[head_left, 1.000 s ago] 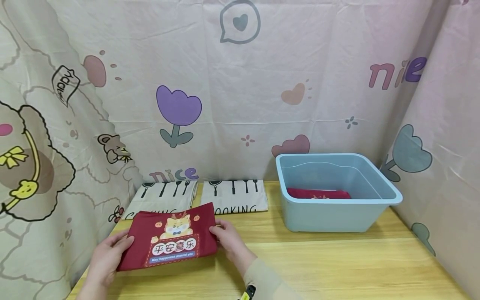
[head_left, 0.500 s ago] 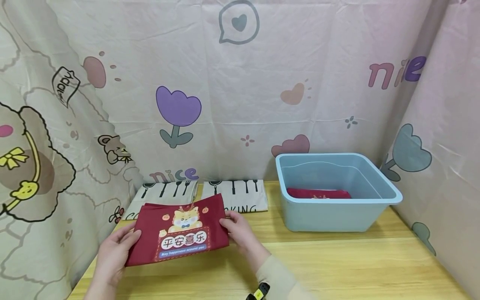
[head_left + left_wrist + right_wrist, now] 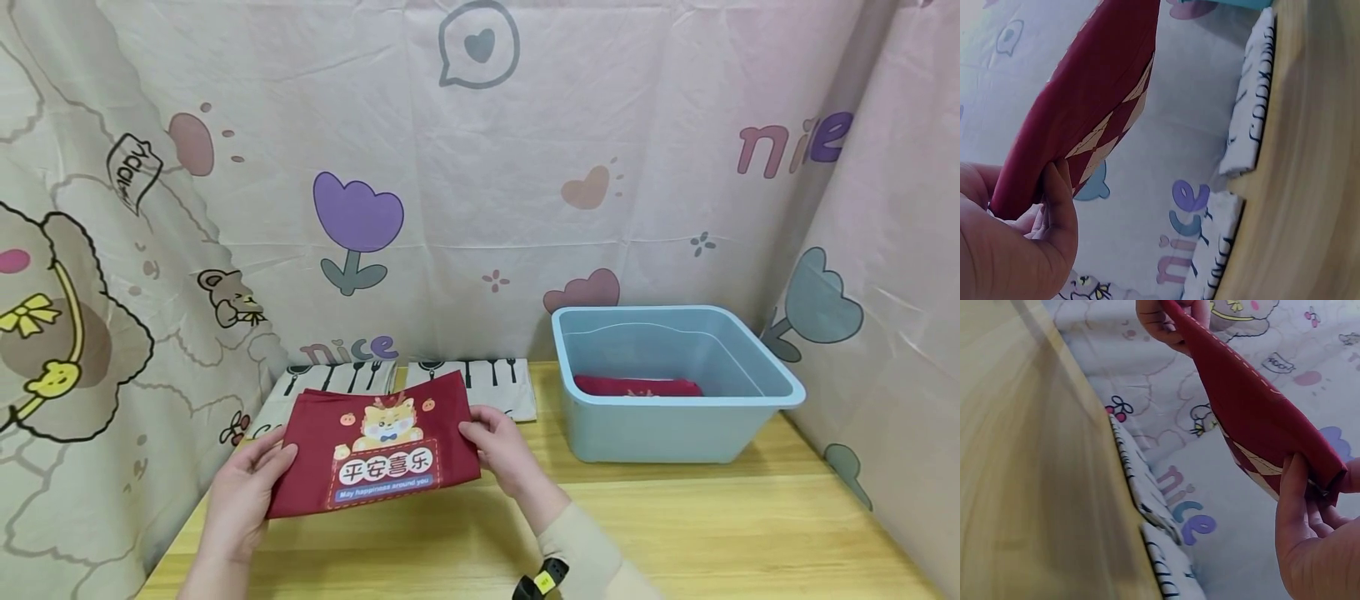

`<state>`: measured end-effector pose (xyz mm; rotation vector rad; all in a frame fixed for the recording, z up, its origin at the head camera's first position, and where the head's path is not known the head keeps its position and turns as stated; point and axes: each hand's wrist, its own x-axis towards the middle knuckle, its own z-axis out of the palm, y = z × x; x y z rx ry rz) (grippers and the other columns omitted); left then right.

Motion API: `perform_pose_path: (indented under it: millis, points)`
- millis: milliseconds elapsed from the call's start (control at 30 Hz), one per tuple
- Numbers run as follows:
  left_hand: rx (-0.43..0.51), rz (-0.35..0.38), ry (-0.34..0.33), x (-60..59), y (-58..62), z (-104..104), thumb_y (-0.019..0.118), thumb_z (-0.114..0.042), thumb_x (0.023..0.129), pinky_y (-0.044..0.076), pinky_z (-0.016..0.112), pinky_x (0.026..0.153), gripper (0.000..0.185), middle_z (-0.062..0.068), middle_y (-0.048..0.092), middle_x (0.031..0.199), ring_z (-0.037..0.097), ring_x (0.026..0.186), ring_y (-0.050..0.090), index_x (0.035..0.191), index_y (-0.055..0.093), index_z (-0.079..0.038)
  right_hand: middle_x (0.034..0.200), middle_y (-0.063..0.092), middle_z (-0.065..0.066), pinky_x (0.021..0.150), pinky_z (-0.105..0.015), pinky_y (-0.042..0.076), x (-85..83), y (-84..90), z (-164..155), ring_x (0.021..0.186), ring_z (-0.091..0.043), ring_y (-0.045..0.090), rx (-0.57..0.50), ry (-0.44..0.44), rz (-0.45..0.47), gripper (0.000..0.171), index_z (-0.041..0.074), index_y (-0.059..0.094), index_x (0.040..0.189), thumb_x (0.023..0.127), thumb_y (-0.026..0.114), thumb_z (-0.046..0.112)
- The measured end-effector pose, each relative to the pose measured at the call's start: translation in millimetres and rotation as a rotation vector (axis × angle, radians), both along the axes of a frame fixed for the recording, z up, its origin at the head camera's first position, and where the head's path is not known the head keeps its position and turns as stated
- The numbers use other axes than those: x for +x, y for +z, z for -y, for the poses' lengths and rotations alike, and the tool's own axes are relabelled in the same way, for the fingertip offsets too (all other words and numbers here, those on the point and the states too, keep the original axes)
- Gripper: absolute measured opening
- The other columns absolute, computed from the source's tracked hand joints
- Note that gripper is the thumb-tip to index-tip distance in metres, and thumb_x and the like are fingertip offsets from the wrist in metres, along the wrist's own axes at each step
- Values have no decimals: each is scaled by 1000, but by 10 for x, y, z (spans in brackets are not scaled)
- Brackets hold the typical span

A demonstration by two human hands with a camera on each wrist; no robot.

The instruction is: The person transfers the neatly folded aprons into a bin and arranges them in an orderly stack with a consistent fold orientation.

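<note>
Between my two hands a folded red cloth (image 3: 311, 458) is held up above the table, printed with a cartoon dog and white lettering. My left hand (image 3: 243, 492) grips its left edge, thumb on top. At the opposite edge, my right hand (image 3: 513, 458) pinches it, thumb on top and fingers beneath. The wrist views show the cloth's underside, where a red-and-cream checked layer (image 3: 1107, 131) appears. Its right side tilts up higher than the left in the head view.
Two folded white cloths (image 3: 491, 387) printed with utensils lie side by side at the table's back edge, partly behind the red one. A light blue tub (image 3: 652, 433) stands at the back right with folded red cloth (image 3: 637, 387) inside. Printed curtains (image 3: 480, 167) enclose the wooden table (image 3: 675, 525).
Both hands have carried the red cloth to the right and slightly farther up the view, keeping the same hold. The tub and white cloths have stayed put.
</note>
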<state>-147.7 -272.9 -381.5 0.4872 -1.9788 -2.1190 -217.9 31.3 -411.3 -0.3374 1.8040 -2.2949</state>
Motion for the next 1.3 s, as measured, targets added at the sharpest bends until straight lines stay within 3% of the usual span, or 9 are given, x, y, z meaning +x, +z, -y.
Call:
perform_pose_path:
  millis: [200, 333, 867, 1033, 1167, 1300]
  points:
    - [46, -129, -52, -7, 50, -115, 67, -11, 95, 58, 28, 61, 29, -12, 69, 88, 8, 73, 68, 97, 70, -40, 99, 66, -8, 75, -34, 59, 22, 135, -169, 84, -15, 66, 24, 34, -53, 36, -14, 51, 127, 99, 53, 9]
    - [88, -190, -88, -17, 85, -197, 65, -7, 96, 59, 28, 60, 30, -9, 71, 89, 10, 73, 69, 99, 72, -37, 100, 66, -8, 75, -34, 59, 29, 199, -267, 84, -15, 66, 33, 52, -70, 36, -15, 49, 127, 100, 52, 8]
    - [98, -211, -98, -42, 295, -588, 65, -10, 96, 59, 31, 63, 23, -6, 70, 95, 12, 76, 69, 115, 66, -24, 107, 65, -15, 78, -33, 58, 45, 382, -642, 88, -16, 67, 105, 5, -97, 40, -15, 46, 134, 101, 51, 8]
    - [100, -226, -106, -81, 375, -704, 64, -7, 96, 59, 30, 64, 30, -6, 70, 96, 12, 77, 69, 125, 64, -13, 107, 66, -15, 77, -33, 58, 84, 482, -769, 88, -15, 67, 122, -20, -118, 41, -15, 46, 134, 101, 52, 8]
    - [87, -223, -123, -115, 432, -786, 63, -8, 97, 60, 31, 66, 41, -6, 70, 97, 12, 79, 69, 137, 54, -1, 105, 67, -15, 75, -33, 59, 96, 557, -861, 85, -15, 68, 138, -41, -130, 40, -14, 47, 134, 101, 53, 8]
    - [93, -228, -131, -140, 490, -878, 62, -7, 97, 59, 31, 68, 46, -6, 70, 97, 12, 81, 69, 140, 49, 2, 105, 68, -15, 74, -34, 59, 90, 615, -951, 84, -15, 69, 141, -47, -134, 41, -15, 46, 134, 101, 52, 8]
